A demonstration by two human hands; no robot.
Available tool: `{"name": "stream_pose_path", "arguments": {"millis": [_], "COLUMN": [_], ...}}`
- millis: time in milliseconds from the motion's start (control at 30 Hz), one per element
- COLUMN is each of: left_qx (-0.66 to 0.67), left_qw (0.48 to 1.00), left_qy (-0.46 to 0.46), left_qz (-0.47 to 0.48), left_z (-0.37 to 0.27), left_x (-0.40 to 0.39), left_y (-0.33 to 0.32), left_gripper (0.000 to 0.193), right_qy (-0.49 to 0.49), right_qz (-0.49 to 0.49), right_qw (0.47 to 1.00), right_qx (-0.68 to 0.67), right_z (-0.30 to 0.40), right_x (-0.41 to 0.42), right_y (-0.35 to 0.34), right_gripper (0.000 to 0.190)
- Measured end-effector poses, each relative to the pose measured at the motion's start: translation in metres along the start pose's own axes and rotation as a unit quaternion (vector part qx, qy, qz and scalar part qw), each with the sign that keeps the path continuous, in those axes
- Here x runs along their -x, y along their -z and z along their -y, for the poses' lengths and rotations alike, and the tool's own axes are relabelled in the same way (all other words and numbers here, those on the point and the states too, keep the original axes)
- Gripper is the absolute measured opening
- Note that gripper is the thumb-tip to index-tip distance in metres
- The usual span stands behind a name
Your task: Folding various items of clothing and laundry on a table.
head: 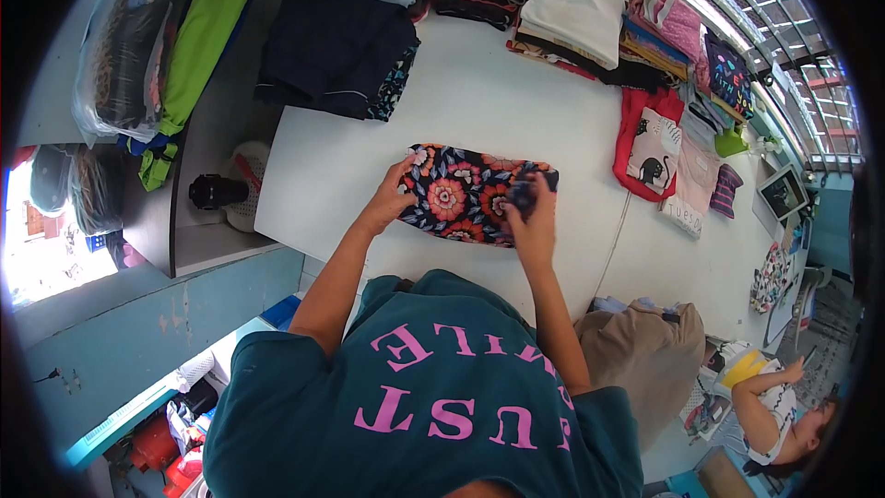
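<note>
A folded floral garment (446, 197), black with orange and red flowers, lies flat on the white table (346, 173) in front of me. My left hand (384, 202) grips its left end between thumb and fingers. At the other end, my right hand (536, 227) pinches a dark bunched piece of cloth (523, 194). That piece is blurred, and I cannot tell whether it belongs to the same garment. Just beyond my left hand sits a folded navy garment (332, 48) on top of a dark patterned one (396, 86).
Stacks of folded clothes line the far side, among them a white cloth (574, 3) and a red garment (626, 145). Brown cloth (643, 346) hangs over the table's near edge at right. A shelf (221, 242) stands at left. Another person (767, 401) is at lower right.
</note>
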State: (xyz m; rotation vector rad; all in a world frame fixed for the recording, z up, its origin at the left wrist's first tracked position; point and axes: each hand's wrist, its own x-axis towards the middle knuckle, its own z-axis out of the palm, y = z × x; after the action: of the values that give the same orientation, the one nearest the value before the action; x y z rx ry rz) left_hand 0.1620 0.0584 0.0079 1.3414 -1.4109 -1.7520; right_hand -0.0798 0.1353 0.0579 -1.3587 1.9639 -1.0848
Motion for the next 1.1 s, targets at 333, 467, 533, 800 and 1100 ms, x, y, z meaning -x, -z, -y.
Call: {"name": "stream_pose_path", "arguments": {"millis": [333,467,533,800,1100], "left_qx": [-0.096,-0.096,-0.13,-0.18,-0.517], "left_qw": [0.982,0.97,0.964,0.95,0.79], "left_qy": [-0.147,-0.188,-0.178,-0.249,-0.311], "left_qz": [0.069,0.123,0.146,0.053,0.109], "left_z": [-0.045,-0.036,-0.032,-0.018,-0.014], "left_x": [0.006,-0.016,-0.024,-0.023,-0.025], "left_y": [-0.077,-0.138,-0.159,-0.13,-0.148], "left_gripper": [0.079,0.079,0.072,0.046,0.088], "right_qy": [-0.218,-0.256,-0.268,-0.203,-0.22], "right_qz": [-0.021,-0.01,-0.008,-0.019,-0.024], "right_qw": [0.945,0.934,0.935,0.979,0.971], "right_qx": [-0.245,-0.248,-0.232,0.007,0.087], "right_z": [-0.065,-0.081,-0.088,-0.077,-0.078], "right_x": [0.002,0.005,0.006,0.008,-0.004], "right_y": [0.028,0.034,0.031,0.011,-0.007], "right_gripper": [0.03,0.029,0.029,0.046,0.049]}}
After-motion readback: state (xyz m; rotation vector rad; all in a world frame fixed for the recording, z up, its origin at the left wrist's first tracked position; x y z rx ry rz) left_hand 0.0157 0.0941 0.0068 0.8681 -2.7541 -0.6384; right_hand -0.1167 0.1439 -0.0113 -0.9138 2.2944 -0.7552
